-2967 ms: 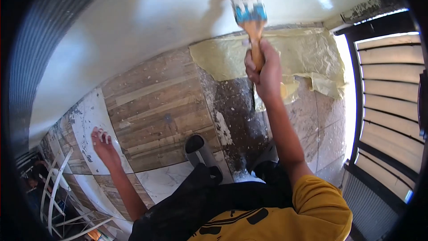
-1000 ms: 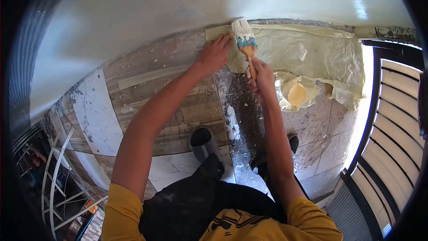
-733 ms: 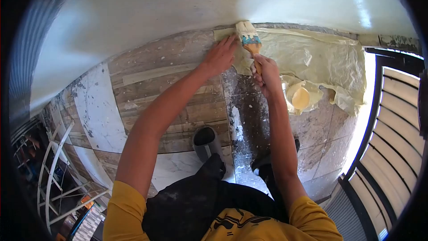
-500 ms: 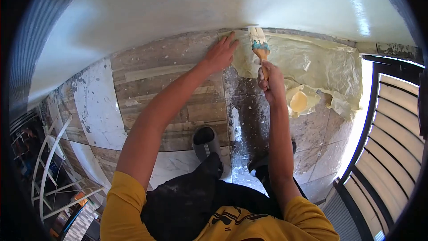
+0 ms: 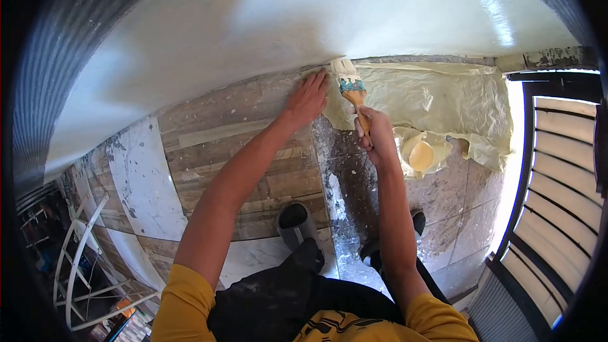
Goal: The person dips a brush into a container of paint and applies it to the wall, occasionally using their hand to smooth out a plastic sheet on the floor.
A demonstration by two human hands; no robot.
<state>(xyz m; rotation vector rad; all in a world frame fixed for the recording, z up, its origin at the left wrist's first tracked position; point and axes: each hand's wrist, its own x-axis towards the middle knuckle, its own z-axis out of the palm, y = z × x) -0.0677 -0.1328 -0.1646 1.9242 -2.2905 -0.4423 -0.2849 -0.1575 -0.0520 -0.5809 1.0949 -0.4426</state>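
My right hand [image 5: 375, 134] grips the wooden handle of a paintbrush [image 5: 353, 90], which has a teal-stained ferrule and cream paint on its bristles. The bristle tips meet the base of the white wall [image 5: 285, 19]. My left hand [image 5: 306, 98] lies with fingers spread at the left edge of a crumpled yellowish sheet [image 5: 437, 98], close to the foot of the wall. A container of cream paint [image 5: 420, 155] stands near the sheet's lower edge, to the right of my right hand.
Paint-spattered wood-look and marble tiles [image 5: 247, 145] cover the floor. My slippered feet [image 5: 295, 225] are below my hands. A black-framed louvred door or gate [image 5: 563, 177] is at the right. A white metal frame [image 5: 79, 259] stands at the lower left.
The brush in my right hand has moved left along the wall base, nearer my left hand. The whole view has shifted slightly, with the floor and wall edge lower in the frame.
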